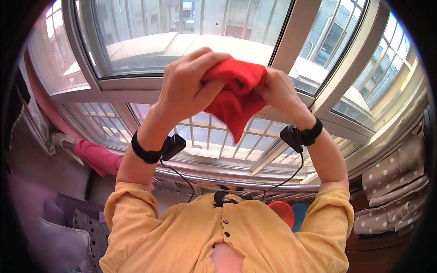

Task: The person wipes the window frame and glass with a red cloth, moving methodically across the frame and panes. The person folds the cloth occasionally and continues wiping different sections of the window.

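A bunched red cloth (235, 92) is held up between my hands in front of the window. My left hand (189, 82) grips its left side, thumb in front and fingers over the top. My right hand (278, 87) pinches the right edge, its fingertips partly hidden behind the fabric. One pointed corner of the cloth hangs down below both hands. Behind it stand the large window pane (194, 34) and the pale window frame (133, 84). Whether the cloth touches the glass I cannot tell.
A pink cloth (99, 157) hangs at the left below the sill. Polka-dot fabric (392, 184) lies at the right. Red (282, 213) and blue (299, 215) round objects show beside my right sleeve. Black wrist devices (174, 146) trail cables toward my chest. A pillow (61, 245) is at lower left.
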